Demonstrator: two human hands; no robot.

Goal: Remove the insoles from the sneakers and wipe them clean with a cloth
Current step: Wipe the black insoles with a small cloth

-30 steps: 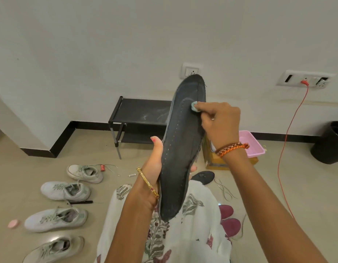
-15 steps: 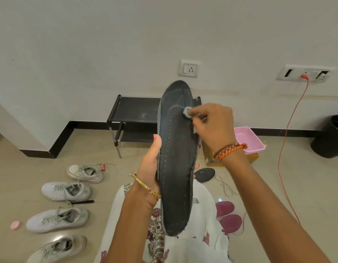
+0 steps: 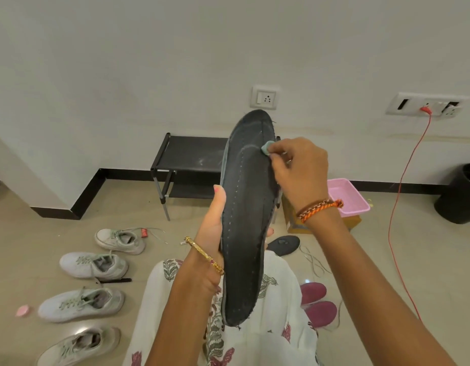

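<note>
A long dark grey insole (image 3: 245, 220) stands upright in front of me, toe end up. My left hand (image 3: 211, 233) grips its middle from the left edge, thumb along the front. My right hand (image 3: 298, 173) pinches a small pale green cloth (image 3: 266, 148) against the insole's upper right part. Several white sneakers (image 3: 94, 264) lie in a column on the floor at the left. Another dark insole (image 3: 284, 244) lies on the floor behind my lap.
A black low shoe rack (image 3: 189, 159) stands against the wall. A pink tray (image 3: 347, 196) sits on a cardboard box at right. A red cable (image 3: 402, 180) hangs from the wall socket. A black bin (image 3: 459, 194) is far right. Maroon slippers (image 3: 317, 303) and a black pen (image 3: 115, 280) lie on the floor.
The insole has swung from a rightward tilt to nearly upright and sits lower. My right hand with the cloth has shifted along the insole's upper part, ending near its right edge.
</note>
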